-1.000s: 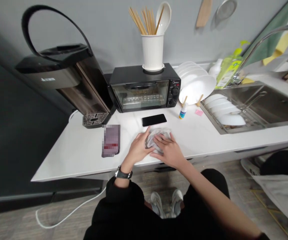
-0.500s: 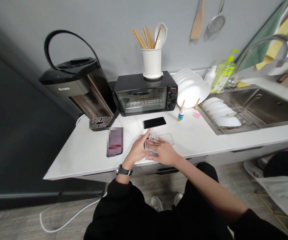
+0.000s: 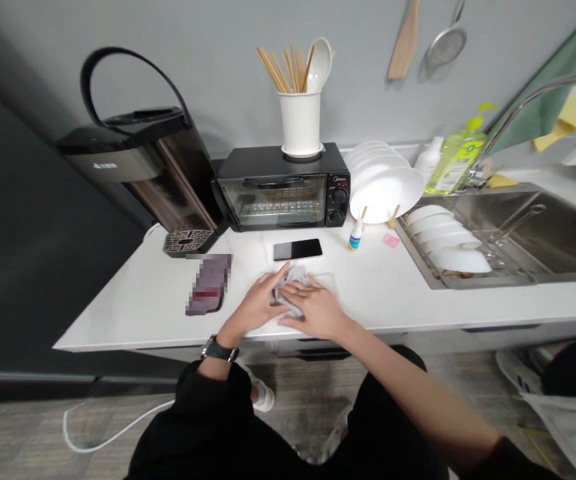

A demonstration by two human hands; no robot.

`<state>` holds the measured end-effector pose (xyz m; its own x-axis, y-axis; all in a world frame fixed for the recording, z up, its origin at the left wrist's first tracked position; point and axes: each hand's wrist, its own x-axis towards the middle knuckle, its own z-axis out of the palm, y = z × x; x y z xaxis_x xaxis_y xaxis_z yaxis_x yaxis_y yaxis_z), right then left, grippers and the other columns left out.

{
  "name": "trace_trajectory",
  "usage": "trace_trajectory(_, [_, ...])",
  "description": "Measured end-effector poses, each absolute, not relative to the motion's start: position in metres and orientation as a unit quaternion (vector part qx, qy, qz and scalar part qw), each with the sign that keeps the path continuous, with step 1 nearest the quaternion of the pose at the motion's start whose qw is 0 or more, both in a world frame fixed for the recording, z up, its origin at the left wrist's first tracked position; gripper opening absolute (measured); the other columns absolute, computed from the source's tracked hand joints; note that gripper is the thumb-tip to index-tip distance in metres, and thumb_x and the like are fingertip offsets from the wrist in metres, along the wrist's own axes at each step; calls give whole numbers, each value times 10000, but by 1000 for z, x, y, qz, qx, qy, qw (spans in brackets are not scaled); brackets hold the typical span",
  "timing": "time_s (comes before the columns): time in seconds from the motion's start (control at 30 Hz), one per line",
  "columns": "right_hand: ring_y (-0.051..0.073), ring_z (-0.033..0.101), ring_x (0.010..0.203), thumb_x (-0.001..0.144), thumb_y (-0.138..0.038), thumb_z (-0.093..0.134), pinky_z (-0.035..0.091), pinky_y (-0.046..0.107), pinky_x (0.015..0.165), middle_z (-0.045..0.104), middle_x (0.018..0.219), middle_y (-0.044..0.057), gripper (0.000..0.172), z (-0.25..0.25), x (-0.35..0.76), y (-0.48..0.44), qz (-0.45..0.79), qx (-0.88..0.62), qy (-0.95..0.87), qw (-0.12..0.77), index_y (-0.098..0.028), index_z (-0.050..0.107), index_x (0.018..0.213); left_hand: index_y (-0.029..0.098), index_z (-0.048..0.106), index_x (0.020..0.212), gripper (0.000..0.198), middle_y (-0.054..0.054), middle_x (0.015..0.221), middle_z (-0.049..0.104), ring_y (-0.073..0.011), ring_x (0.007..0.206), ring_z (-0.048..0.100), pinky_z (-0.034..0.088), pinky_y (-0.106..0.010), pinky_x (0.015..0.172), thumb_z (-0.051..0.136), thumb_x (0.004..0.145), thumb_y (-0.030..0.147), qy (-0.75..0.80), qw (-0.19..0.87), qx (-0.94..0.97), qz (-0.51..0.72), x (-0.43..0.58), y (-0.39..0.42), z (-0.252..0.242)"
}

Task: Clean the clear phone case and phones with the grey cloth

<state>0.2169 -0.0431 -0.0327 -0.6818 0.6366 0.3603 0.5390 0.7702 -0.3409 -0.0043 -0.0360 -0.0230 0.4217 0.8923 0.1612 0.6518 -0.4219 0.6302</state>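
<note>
My left hand [image 3: 257,305] rests on the white counter with thumb and index finger apart, around the left end of a clear flat case [image 3: 329,281]. Most of that case is hidden; only a faint see-through corner shows. My right hand [image 3: 318,312] presses a crumpled whitish tissue [image 3: 295,275] down onto it, fingers close together over the tissue. The right fingertips lie near the left palm. Just beyond both hands is a black-screened phone [image 3: 298,250]. To their left is a purplish phone [image 3: 211,285], partly pixelated.
A drinks dispenser [image 3: 143,173] and a toaster oven [image 3: 278,200] line the back, a chopstick holder [image 3: 301,123] on top. Right of it stand plates [image 3: 388,190], a small bottle [image 3: 355,238], a pink scrap [image 3: 391,241] and the sink [image 3: 558,260] with bowls [image 3: 455,243].
My view has shifted, so the counter items sit a little differently in it. More of the tissue shows between my hands. One shoe has moved left across the floor.
</note>
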Motion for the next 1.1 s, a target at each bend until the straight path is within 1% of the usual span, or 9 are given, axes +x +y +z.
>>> trace_trajectory(0.13, [290, 636, 1346, 966, -652, 627, 260, 504, 1297, 688, 1410, 159, 670, -31, 210, -51, 151, -299, -908, 251, -136, 659, 1392, 280, 238, 1680, 966, -90, 1387, 617, -276, 1254, 567, 456, -435, 1113, 720, 848, 188, 468, 254, 809, 250, -5, -41, -19])
trace_trajectory(0.33, [255, 658, 1320, 1068, -477, 543, 193, 574, 1310, 702, 1404, 69, 422, -29, 298, -50, 141, -354, -896, 229, -261, 651, 1415, 345, 114, 1693, 1062, -54, 1509, 602, -297, 1311, 518, 382, -490, 1170, 800, 882, 317, 460, 248, 821, 231, 1, -43, -16])
trace_trajectory(0.53, [309, 621, 1357, 1024, -569, 575, 260, 584, 1287, 655, 1455, 164, 597, -27, 262, -47, 100, -366, -900, 213, -150, 612, 1449, 281, 201, 1688, 1031, -103, 1429, 636, -315, 1267, 545, 421, -481, 1130, 813, 867, 404, 467, 248, 823, 208, 7, -44, -12])
trace_trajectory(0.6, [315, 609, 1369, 994, -632, 590, 278, 562, 1286, 659, 1450, 171, 664, -26, 230, -56, 122, -342, -906, 219, -135, 622, 1432, 245, 243, 1680, 987, -120, 1374, 650, -311, 1206, 572, 455, -464, 1089, 797, 875, 380, 468, 247, 823, 208, 6, -46, -10])
trace_trajectory(0.7, [313, 616, 1363, 979, -683, 575, 284, 536, 1288, 674, 1429, 173, 706, -22, 214, -72, 150, -319, -908, 225, -128, 638, 1410, 268, 200, 1690, 990, -102, 1408, 644, -302, 1215, 571, 444, -455, 1107, 774, 884, 304, 446, 246, 834, 214, 5, -53, -11])
trace_trajectory(0.8, [278, 635, 1347, 1032, -605, 541, 256, 542, 1299, 700, 1406, 122, 572, -19, 244, -83, 164, -345, -899, 215, -197, 639, 1421, 336, 117, 1697, 1013, -65, 1520, 584, -303, 1320, 515, 401, -473, 1163, 746, 908, 255, 450, 232, 834, 218, 5, -63, -15])
trace_trajectory(0.93, [283, 649, 1331, 1081, -454, 517, 216, 622, 1297, 690, 1418, 102, 442, -20, 284, -84, 123, -428, -871, 207, -233, 621, 1450, 365, 101, 1694, 1023, -48, 1538, 576, -307, 1341, 503, 408, -494, 1167, 767, 917, 333, 466, 232, 824, 221, 6, -69, -20])
trace_trajectory(1.0, [329, 615, 1367, 1068, -470, 532, 236, 660, 1279, 640, 1470, 152, 511, -23, 274, -83, 95, -466, -855, 208, -172, 593, 1479, 356, 109, 1694, 1029, -56, 1535, 579, -311, 1352, 499, 400, -506, 1179, 775, 911, 337, 464, 239, 823, 223, 5, -69, -21])
trace_trajectory(1.1, [393, 501, 1464, 993, -628, 589, 270, 670, 1264, 559, 1536, 205, 739, -26, 235, -89, 113, -458, -857, 207, -99, 552, 1508, 338, 140, 1695, 995, -74, 1530, 572, -302, 1368, 494, 404, -499, 1188, 737, 906, 230, 463, 251, 819, 227, 2, -67, -22])
